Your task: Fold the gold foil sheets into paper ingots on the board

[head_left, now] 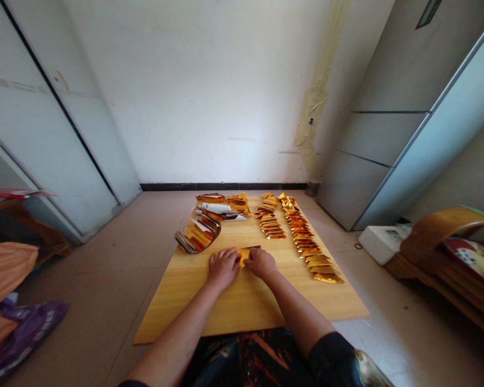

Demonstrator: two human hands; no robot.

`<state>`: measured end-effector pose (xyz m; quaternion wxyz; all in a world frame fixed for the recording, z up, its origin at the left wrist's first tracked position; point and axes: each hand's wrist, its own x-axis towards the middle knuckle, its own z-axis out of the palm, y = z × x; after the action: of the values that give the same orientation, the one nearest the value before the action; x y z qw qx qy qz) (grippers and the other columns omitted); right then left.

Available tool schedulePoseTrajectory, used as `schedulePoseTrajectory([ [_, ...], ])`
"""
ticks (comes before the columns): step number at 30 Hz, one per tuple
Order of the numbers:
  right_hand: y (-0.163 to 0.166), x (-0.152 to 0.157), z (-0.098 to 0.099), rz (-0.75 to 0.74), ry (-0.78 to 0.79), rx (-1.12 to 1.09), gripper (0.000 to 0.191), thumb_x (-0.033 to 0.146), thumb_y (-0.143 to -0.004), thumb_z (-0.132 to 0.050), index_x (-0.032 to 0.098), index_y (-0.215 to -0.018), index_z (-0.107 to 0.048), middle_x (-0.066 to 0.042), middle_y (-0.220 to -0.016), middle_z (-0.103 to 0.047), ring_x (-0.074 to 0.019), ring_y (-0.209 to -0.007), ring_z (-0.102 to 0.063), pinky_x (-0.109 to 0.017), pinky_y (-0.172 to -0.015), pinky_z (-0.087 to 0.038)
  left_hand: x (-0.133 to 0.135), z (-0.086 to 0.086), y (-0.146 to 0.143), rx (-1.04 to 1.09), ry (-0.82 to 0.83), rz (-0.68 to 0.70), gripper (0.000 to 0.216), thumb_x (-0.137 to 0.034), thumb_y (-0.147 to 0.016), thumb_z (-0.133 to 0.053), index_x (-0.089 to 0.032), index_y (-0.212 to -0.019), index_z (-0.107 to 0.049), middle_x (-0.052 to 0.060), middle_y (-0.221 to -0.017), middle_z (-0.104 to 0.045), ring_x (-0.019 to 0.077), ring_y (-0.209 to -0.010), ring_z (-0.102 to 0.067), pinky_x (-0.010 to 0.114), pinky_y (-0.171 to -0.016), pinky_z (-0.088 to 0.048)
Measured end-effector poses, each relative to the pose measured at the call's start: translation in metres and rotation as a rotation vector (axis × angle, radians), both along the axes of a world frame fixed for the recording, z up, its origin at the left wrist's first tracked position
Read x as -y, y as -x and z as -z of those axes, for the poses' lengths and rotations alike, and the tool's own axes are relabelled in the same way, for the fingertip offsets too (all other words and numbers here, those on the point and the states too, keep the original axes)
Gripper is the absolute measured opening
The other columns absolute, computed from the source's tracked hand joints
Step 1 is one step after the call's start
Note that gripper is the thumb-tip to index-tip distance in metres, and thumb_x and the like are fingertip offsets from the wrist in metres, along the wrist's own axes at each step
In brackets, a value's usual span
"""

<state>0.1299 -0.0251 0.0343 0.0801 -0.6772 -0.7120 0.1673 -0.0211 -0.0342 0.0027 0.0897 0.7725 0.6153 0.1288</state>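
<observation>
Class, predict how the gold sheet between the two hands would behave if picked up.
The sheet looks thin and flat, so it is probably light. Curled gold sheets at the board's left suggest it may bend easily.

Ahead of me, tan tape runs down the white wall. On my right I see a grey fridge, a white box and a wooden armrest; at my far left, what looks like a purple bag.
</observation>
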Motion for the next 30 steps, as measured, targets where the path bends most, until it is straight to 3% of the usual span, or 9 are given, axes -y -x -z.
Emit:
schedulePoseTrajectory([
  [4,0.005,0.000,-0.002,0.027,0.022,0.034,0.033,0.045,-0.075,-0.062,0.019,-0.096,-0.065,-0.012,-0.098,-0.068,-0.0244,-0.089,-0.065,-0.030,-0.070,-0.046,-0.001,0.000,0.002,-0.016,0.029,0.011,0.028,-0.033,-0.087,-0.046,-0.032,-0.113,-0.056,-0.003,-0.140,-0.047,0.0216,-0.129,-0.039,0.049,-0.105,-0.025],
  [9,0.009,-0.001,0.001,0.057,0.021,0.055,0.039,0.045,-0.073,-0.065,0.019,-0.102,-0.063,-0.012,-0.103,-0.067,-0.0248,-0.093,-0.065,-0.031,-0.074,-0.048,0.000,0.000,0.002,-0.028,0.043,0.025,0.031,-0.031,-0.087,-0.044,-0.032,-0.116,-0.054,-0.001,-0.142,-0.045,0.0233,-0.130,-0.037,0.052,-0.106,-0.025],
  [19,-0.002,-0.005,-0.001,0.044,0.083,-0.039,0.021,0.032,-0.069,-0.069,0.022,-0.087,-0.064,-0.005,-0.091,-0.069,-0.0184,-0.085,-0.063,-0.023,-0.063,-0.041,-0.003,-0.002,0.005,0.005,0.092,0.043,0.032,-0.029,-0.085,-0.045,-0.032,-0.115,-0.054,-0.002,-0.144,-0.042,0.0231,-0.132,-0.035,0.055,-0.107,-0.022],
  [24,-0.012,-0.009,0.008,0.039,0.062,-0.121,0.013,0.022,-0.065,-0.069,0.022,-0.077,-0.063,-0.001,-0.081,-0.067,-0.0141,-0.074,-0.060,-0.020,-0.056,-0.034,-0.002,-0.006,0.005,0.005,0.114,0.051,0.033,-0.029,-0.085,-0.046,-0.033,-0.117,-0.054,-0.001,-0.145,-0.041,0.0230,-0.133,-0.033,0.055,-0.108,-0.021],
  [30,-0.025,-0.013,0.019,0.016,0.036,-0.226,0.012,0.012,-0.063,-0.065,0.020,-0.071,-0.064,0.002,-0.074,-0.066,-0.0113,-0.069,-0.057,-0.019,-0.059,-0.035,-0.003,-0.006,0.006,0.009,0.111,0.050,0.033,-0.028,-0.084,-0.047,-0.034,-0.116,-0.054,-0.003,-0.144,-0.042,0.0228,-0.132,-0.034,0.054,-0.107,-0.022],
])
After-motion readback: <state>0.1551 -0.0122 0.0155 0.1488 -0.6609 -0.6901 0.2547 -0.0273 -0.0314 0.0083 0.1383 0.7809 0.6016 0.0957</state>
